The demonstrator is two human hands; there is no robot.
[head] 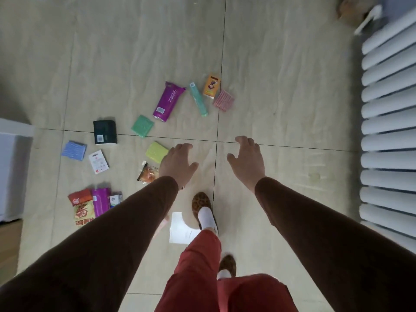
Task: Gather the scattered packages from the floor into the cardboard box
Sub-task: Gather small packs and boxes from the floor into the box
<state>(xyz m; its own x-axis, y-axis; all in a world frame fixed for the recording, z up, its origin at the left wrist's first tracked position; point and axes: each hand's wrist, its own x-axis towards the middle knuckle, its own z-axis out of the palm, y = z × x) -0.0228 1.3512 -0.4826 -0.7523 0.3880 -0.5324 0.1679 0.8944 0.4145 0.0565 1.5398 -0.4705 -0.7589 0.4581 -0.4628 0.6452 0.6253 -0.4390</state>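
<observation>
Several small packages lie scattered on the tiled floor ahead and to my left: a purple packet [168, 101], a teal tube [198, 99], an orange box [211, 86], a pink pack [223, 100], a green pack [142, 126], a black box [105, 132], a yellow-green pack [156, 152], an orange snack bag [147, 172], a blue pack [74, 150] and a white card [98, 161]. My left hand [177, 164] hangs empty above the floor, next to the yellow-green pack. My right hand [246, 159] is also empty, fingers relaxed. The cardboard box [9, 246] shows only as a brown edge at the far left.
A red snack bag [81, 208], another purple packet [100, 201] and a small box [116, 199] lie by my left sleeve. A white radiator [388, 122] runs along the right. A white cabinet [11, 167] stands at the left. My slippered feet [203, 210] stand on the tiles.
</observation>
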